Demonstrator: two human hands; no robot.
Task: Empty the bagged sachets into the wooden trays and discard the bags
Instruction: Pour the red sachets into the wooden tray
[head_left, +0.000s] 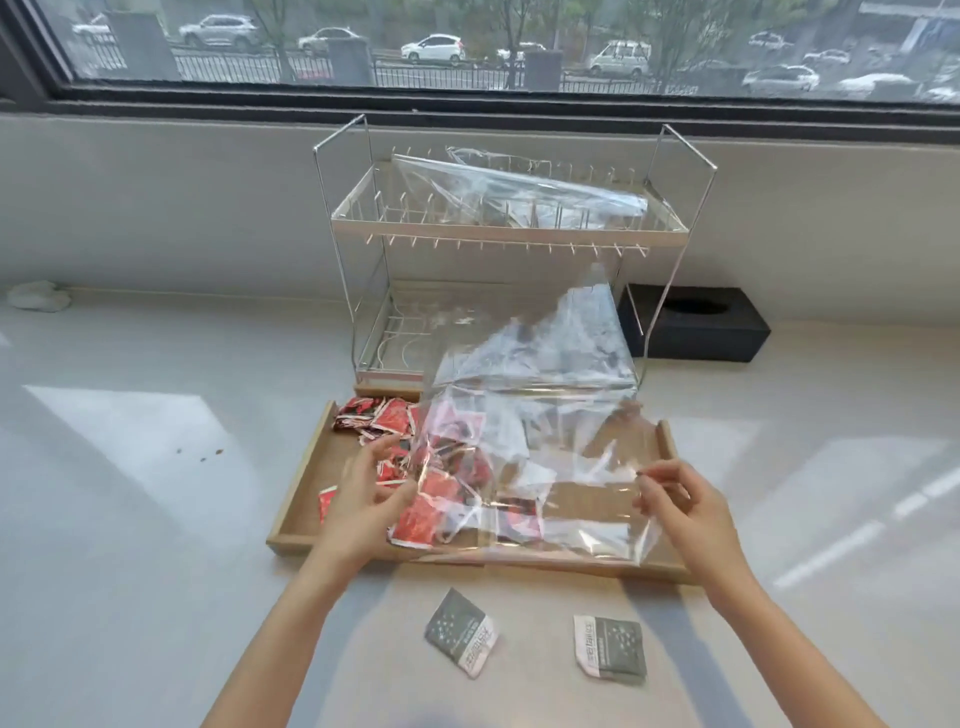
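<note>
A wooden tray (301, 486) lies on the counter in front of a wire rack. Red sachets (384, 415) are heaped in its left half. A clear plastic bag (540, 395) is held upended over the tray, with a few red sachets showing through its lower part. My left hand (363, 493) grips the bag's lower left edge above the sachets. My right hand (675, 501) pinches its lower right edge. Two grey sachets (462, 631) (610, 647) lie on the counter in front of the tray.
The two-tier wire rack (509, 234) stands behind the tray, with another clear bag (524, 192) lying on its upper shelf. A black tissue box (696, 322) sits to its right by the wall. A crumpled white cloth (39, 296) is at the far left.
</note>
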